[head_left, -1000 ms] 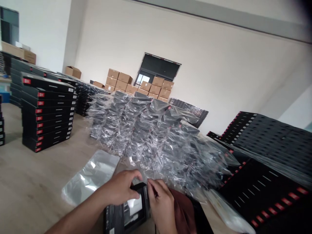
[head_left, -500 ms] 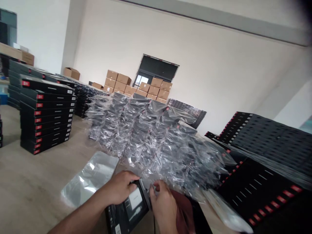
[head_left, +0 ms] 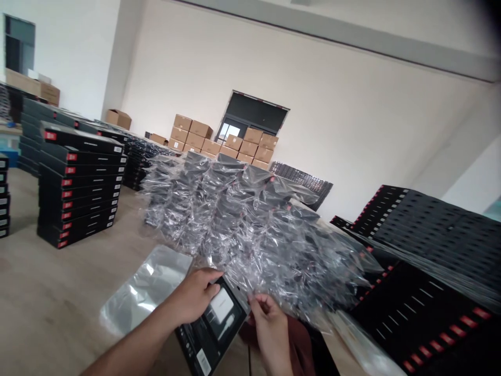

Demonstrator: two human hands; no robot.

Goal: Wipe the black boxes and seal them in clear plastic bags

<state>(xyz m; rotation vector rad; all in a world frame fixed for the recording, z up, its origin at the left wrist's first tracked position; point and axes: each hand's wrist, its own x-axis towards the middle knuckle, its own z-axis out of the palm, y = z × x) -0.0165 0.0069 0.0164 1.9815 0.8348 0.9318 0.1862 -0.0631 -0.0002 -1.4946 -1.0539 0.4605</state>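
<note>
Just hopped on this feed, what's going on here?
A person's left hand grips a black box near its top edge, while the right hand has its fingers at the box's right-hand corner; what they pinch is unclear. Clear bags lie by the left forearm. Ahead stand bagged boxes, with an unbagged stack to the left.

Brown cartons (head_left: 249,148) rise in stacks far beyond the left hand (head_left: 194,298) and right hand (head_left: 270,331), before a dark window (head_left: 258,112) in a pale wall (head_left: 340,109). A grey beam (head_left: 324,39) slants high above both. Far ahead and leftward of the left hand, a lone carton (head_left: 118,119) sits by a pillar (head_left: 122,57); farther left is another window (head_left: 19,44).
</note>
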